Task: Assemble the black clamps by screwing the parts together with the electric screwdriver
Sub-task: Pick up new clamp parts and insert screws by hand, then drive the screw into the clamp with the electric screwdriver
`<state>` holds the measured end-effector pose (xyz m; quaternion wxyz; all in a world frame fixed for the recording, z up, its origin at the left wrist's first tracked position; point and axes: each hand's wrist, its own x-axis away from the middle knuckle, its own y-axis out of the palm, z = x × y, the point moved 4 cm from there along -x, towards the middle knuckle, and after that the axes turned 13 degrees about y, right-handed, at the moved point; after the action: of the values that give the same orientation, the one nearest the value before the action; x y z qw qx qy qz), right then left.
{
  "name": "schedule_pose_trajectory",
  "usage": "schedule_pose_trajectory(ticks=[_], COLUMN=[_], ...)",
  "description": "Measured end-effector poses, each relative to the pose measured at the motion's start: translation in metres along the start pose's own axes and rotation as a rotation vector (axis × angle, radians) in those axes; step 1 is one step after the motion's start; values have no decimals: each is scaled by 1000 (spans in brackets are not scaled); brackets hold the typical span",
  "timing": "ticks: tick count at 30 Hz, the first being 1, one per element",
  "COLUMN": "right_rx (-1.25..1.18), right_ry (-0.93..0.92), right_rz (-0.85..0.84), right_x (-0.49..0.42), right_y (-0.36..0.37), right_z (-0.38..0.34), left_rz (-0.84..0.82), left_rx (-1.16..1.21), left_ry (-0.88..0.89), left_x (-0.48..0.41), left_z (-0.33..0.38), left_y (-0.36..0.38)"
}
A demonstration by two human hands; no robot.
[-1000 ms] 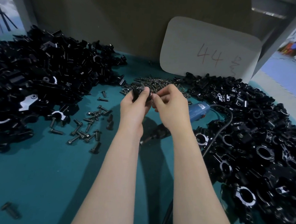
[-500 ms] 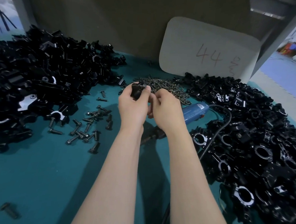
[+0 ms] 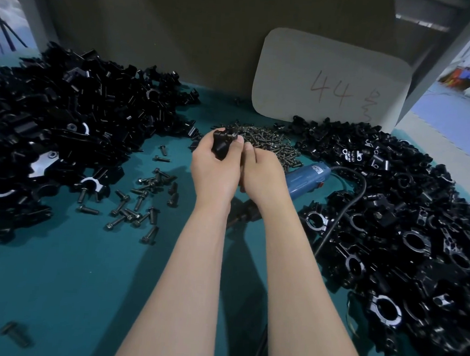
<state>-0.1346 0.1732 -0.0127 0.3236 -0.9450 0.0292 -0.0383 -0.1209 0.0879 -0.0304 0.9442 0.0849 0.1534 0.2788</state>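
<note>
My left hand (image 3: 215, 168) grips a black clamp part (image 3: 221, 146) above the teal table, fingers curled round it. My right hand (image 3: 262, 174) sits close against the left, its fingers curled inward at the clamp; what they pinch is hidden. The blue electric screwdriver (image 3: 307, 177) lies on the table just right of my right hand, its black cord (image 3: 348, 210) looping away. A heap of small dark screws (image 3: 269, 142) lies directly behind my hands.
A big pile of black clamp parts (image 3: 64, 135) fills the left side, another pile of clamps (image 3: 409, 217) the right. Loose bolts (image 3: 140, 199) are scattered left of my left forearm. A white card marked 44 (image 3: 332, 81) leans on the back wall.
Both hands have shifted slightly left and away from me with the clamp part. My right hand has turned, its fingers now tucked closer to the left palm.
</note>
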Motion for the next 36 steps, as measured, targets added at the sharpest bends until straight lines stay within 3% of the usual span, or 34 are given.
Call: schedule_pose_trajectory(ticks=[8,13,16,21,23,30,36], right_rx=[296,301,277,321,367,442,213], right_ry=[-124,-109,-84,195,304,395,476], right_rz=[-18,-71,-99,132,146,112,152], right_x=[3,4,3,-9,-10,-13,-15], right_y=[-1,-3,-6,-39,-45,-41,-43], right_z=[-4,1,1,25,36,47,52], left_rz=[10,-52,-62,107,138,124,129], left_rx=[-20,-109,-35,462,568,671,651], left_ry=[-68,-39,-123,-469,-542,-633,-636], left_x=[0,-5,-4,-2,-3,-1,-2], left_z=[-5,-3,-7,-20,-23,-21,-24], left_y=[-2,-5,-6,-12,-15,-13,-14])
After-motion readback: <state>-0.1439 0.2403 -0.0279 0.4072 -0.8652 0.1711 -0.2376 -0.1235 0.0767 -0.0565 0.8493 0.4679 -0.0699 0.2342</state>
